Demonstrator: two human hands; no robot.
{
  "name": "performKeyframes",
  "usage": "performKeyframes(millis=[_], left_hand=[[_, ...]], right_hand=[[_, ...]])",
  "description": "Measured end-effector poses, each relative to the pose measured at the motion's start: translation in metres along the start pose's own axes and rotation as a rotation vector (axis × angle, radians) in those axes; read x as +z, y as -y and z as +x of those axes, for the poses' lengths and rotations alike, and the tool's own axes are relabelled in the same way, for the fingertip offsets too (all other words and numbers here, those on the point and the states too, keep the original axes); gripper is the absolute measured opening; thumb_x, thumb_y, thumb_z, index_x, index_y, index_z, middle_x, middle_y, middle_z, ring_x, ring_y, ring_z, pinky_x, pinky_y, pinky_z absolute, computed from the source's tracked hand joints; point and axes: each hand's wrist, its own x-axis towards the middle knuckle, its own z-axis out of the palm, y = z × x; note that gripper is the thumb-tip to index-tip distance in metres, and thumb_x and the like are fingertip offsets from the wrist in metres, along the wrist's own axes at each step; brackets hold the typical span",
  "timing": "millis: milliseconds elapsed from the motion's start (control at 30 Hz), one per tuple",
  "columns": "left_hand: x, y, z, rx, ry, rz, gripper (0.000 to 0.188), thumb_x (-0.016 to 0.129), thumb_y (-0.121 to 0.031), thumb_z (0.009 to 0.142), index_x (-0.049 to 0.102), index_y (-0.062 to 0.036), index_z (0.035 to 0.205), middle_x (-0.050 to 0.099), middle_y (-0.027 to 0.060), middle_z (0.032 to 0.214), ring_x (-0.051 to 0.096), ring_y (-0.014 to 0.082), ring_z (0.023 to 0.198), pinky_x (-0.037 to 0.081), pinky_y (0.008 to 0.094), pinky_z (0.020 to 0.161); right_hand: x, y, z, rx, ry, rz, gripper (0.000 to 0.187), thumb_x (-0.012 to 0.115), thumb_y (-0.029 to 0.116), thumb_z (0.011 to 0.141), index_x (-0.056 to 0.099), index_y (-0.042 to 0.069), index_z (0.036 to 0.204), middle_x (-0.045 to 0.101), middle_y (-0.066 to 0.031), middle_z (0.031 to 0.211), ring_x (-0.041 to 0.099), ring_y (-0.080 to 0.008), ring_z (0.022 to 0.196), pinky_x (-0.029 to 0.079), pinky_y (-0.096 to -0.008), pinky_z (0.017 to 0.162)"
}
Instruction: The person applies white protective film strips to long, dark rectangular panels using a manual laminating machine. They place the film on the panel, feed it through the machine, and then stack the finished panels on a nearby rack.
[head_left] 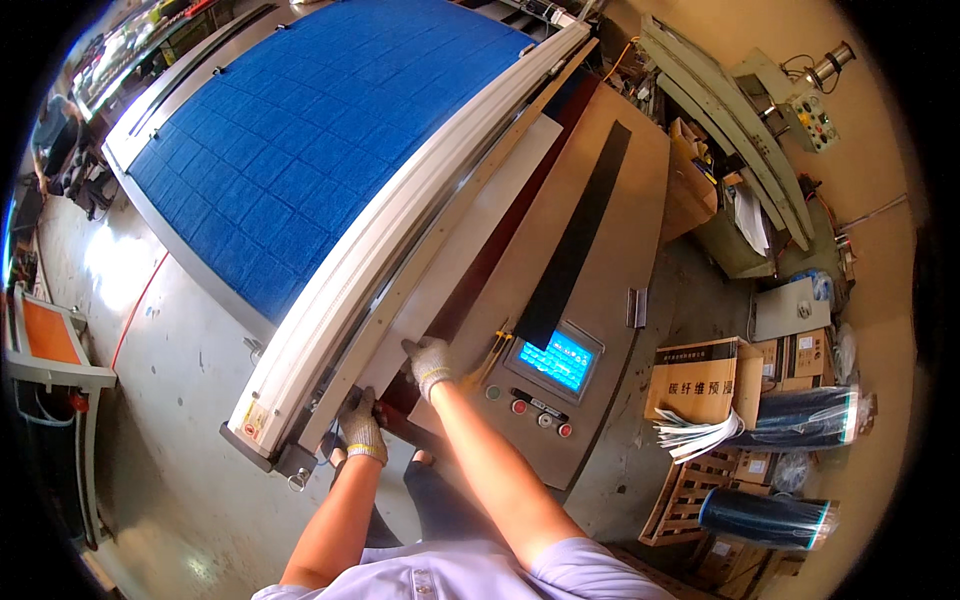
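A: Where did the long pale panel (455, 250) lie?

B: Its long axis ran up and right, away from both gloved hands. The left hand (361, 430) curled on its near corner beside the blue mat (300, 130); the right hand (430, 362), farther along, gripped its edge.

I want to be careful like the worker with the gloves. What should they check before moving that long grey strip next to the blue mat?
1. Gloves on both hands: ok, left hand and right hand wear knit gloves.
2. Both hands on the long grey strip: ok, at its near end.
3. Far end of strip free: cannot tell.
4. Blue mat lying flat: ok.
5. Touch screen lit: ok.
6. Fingers clear of the metal rail: cannot tell.
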Motion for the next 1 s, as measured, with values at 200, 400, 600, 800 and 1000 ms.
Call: performKeyframes(millis=[200, 400, 600, 800, 1000], left_hand=[[0.012, -0.004, -0.001, 0.081, -0.009, 0.087, 0.016, 0.070, -0.015, 0.090, 0.058, -0.0044, 0.090, 0.055, 0.0037, 0.061, 0.050, 0.0147, 0.043, 0.039, 0.0281, 0.040], [0.015, -0.002, -0.005, 0.013, -0.047, 0.056, 0.014, 0.070, -0.013, 0.091, 0.060, -0.0031, 0.094, 0.055, 0.0028, 0.062, 0.049, 0.0133, 0.044, 0.039, 0.0274, 0.040], [0.028, -0.009, -0.003, 0.130, -0.092, -0.030, 0.015, 0.071, -0.013, 0.091, 0.061, -0.0032, 0.098, 0.056, 0.0035, 0.065, 0.050, 0.0125, 0.047, 0.038, 0.0251, 0.038], [0.026, -0.003, 0.002, 0.113, -0.128, -0.087, 0.015, 0.071, -0.011, 0.091, 0.061, -0.0036, 0.099, 0.056, 0.0037, 0.064, 0.051, 0.0131, 0.046, 0.038, 0.0259, 0.038], [0.017, 0.004, -0.001, 0.084, -0.136, -0.055, 0.022, 0.074, -0.017, 0.090, 0.060, -0.0034, 0.099, 0.056, 0.0036, 0.063, 0.053, 0.0135, 0.047, 0.042, 0.0252, 0.041]], right_hand=[[-0.007, -0.002, 0.033, 0.093, 0.092, -0.150, 0.027, 0.068, 0.025, 0.093, 0.070, -0.002, 0.093, 0.065, -0.0122, 0.062, 0.063, -0.0227, 0.048, 0.049, -0.0375, 0.047], [0.000, -0.028, 0.068, -0.089, 0.040, -0.455, 0.032, 0.067, 0.025, 0.092, 0.064, -0.004, 0.080, 0.062, -0.0154, 0.058, 0.058, -0.0260, 0.043, 0.046, -0.0401, 0.042], [0.006, -0.002, 0.061, -0.037, 0.134, -0.353, 0.032, 0.063, 0.025, 0.095, 0.063, -0.004, 0.083, 0.063, -0.0154, 0.060, 0.061, -0.0275, 0.046, 0.048, -0.0406, 0.044], [0.004, 0.012, 0.054, 0.019, 0.199, -0.323, 0.029, 0.060, 0.024, 0.097, 0.063, -0.004, 0.088, 0.066, -0.0163, 0.064, 0.062, -0.0269, 0.048, 0.049, -0.0407, 0.045], [0.007, 0.006, 0.036, 0.019, 0.120, -0.209, 0.031, 0.060, 0.024, 0.096, 0.064, -0.005, 0.085, 0.067, -0.0176, 0.064, 0.064, -0.0272, 0.047, 0.051, -0.0388, 0.045]])
